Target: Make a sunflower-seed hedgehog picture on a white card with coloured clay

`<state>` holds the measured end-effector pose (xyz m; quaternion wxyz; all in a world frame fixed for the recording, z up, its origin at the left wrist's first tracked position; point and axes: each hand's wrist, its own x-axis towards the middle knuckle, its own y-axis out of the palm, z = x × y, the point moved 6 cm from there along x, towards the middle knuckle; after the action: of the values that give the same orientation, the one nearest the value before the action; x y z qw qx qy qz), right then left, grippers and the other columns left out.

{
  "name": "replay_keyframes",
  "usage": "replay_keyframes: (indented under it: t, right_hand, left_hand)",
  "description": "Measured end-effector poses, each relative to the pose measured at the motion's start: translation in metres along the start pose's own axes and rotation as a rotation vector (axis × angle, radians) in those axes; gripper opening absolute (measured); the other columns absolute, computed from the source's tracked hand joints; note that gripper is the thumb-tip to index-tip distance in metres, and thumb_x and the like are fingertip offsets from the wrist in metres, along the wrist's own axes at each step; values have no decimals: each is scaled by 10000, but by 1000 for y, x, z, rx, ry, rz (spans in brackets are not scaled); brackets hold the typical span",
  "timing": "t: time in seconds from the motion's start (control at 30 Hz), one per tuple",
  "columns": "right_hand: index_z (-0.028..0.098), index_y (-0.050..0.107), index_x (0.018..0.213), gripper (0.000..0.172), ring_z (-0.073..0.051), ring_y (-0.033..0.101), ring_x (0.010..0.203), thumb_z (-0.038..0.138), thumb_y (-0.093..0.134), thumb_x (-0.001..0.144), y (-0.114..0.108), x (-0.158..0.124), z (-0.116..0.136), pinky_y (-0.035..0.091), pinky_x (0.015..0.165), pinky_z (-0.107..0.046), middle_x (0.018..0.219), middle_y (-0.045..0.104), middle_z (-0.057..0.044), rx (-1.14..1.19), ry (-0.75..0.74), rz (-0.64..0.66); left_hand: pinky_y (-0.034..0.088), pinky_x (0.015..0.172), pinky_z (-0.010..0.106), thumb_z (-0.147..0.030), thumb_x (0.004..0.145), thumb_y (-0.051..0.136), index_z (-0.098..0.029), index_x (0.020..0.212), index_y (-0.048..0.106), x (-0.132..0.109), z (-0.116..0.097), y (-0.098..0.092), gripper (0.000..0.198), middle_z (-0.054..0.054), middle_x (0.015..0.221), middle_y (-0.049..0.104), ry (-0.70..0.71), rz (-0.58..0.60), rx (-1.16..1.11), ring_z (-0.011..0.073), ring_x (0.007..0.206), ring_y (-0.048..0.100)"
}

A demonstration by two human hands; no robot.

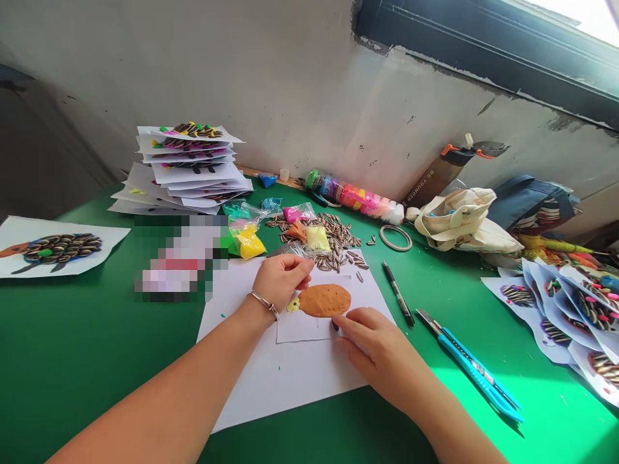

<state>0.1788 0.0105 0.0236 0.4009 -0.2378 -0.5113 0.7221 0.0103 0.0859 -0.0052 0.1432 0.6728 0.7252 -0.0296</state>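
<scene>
A flat brown oval of modelling clay (325, 301) with a small yellow clay head (293, 305) lies on a small white sheet (300, 332). Just above the head, my left hand (283, 282) is closed, thumb against curled fingers; whatever it may hold is hidden. My right hand (374, 338) rests at the oval's lower right edge, index finger stretched out and thumb apart from it. That fingertip touches a small black clay piece (335, 326) under the oval. A larger white paper (251, 393) lies beneath the small sheet.
Striped sunflower seeds (338, 235) and bagged yellow clay (250, 241) lie beyond my hands. To the right are a black pen (398, 293), a blue utility knife (471, 367) with its blade out, and a tape roll (395, 238). Stacked seed pictures (193, 174) stand at the back left.
</scene>
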Motion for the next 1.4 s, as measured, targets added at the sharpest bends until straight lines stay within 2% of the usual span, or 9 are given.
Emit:
replay_keyframes:
  t: [0.1, 0.3, 0.43, 0.67, 0.83, 1.03, 1.17, 1.33, 1.4]
  right_hand:
    - [258, 533, 1228, 340, -191, 562, 871, 212, 475, 896, 1, -2, -4, 508, 733, -316, 993, 581, -85, 48, 39, 2]
    - [211, 611, 1111, 267, -209, 564, 849, 187, 464, 890, 1, 1, 3, 508, 739, -361, 917, 585, -97, -46, -25, -53]
    - [246, 550, 1208, 326, -189, 566, 840, 208, 472, 894, 1, -1, -4, 515, 703, -315, 948, 585, -82, 56, 32, -40]
    - [212, 611, 1102, 250, -210, 557, 866, 220, 484, 886, 2, 0, -2, 505, 755, -359, 928, 579, -86, 20, 39, -17]
    - [262, 556, 1190, 305, -179, 567, 869, 241, 487, 894, -1, -5, -8, 510, 736, -303, 975, 586, -63, 102, 73, 25]
    - [240, 591, 1102, 241, -216, 538, 887, 225, 506, 878, -4, -7, 6, 502, 744, -352, 937, 591, -75, -12, -19, 124]
    - [252, 555, 1153, 280, -210, 525, 909, 242, 521, 876, -7, -7, 7, 494, 745, -333, 982, 592, -72, 3, -27, 142]
    - [233, 579, 1078, 216, -219, 510, 900, 232, 517, 871, -7, -7, 8, 474, 745, -361, 988, 584, -69, -59, -25, 191]
    - [243, 555, 1135, 257, -215, 511, 914, 233, 495, 885, -6, -7, 6, 472, 763, -357, 1003, 582, -67, -37, -16, 187]
  left_hand:
    - [418, 475, 210, -452, 592, 754, -144, 609, 621, 0, 0, 0, 336, -11, 543, 582, -1, 5, 11, 92, 486, 527]
    - [412, 473, 211, -454, 591, 758, -147, 625, 631, 0, 1, 0, 334, -18, 540, 579, -9, 0, 2, 88, 478, 521]
    - [418, 484, 214, -460, 589, 757, -148, 612, 626, 1, 1, 0, 339, -19, 542, 582, -3, 5, 5, 89, 484, 526]
    - [416, 481, 209, -462, 591, 757, -146, 608, 627, 1, 1, 0, 342, -19, 541, 580, 5, 3, 15, 86, 484, 524]
    - [407, 465, 201, -464, 595, 757, -145, 623, 630, 0, 1, 0, 344, -16, 547, 580, -7, 2, 16, 84, 483, 520]
    - [405, 465, 195, -446, 611, 752, -144, 619, 625, 1, 2, 1, 328, -18, 547, 575, -6, 10, 10, 81, 484, 518]
    - [413, 473, 194, -426, 635, 737, -145, 621, 624, 2, 3, 0, 303, -18, 554, 571, 2, 11, 25, 82, 496, 525]
    - [413, 458, 199, -449, 650, 714, -149, 641, 621, 1, 4, -1, 314, -12, 577, 579, -27, -4, 76, 99, 516, 540]
    - [418, 462, 202, -449, 654, 709, -149, 649, 622, 1, 4, -1, 312, -10, 583, 581, -28, -6, 86, 103, 523, 542]
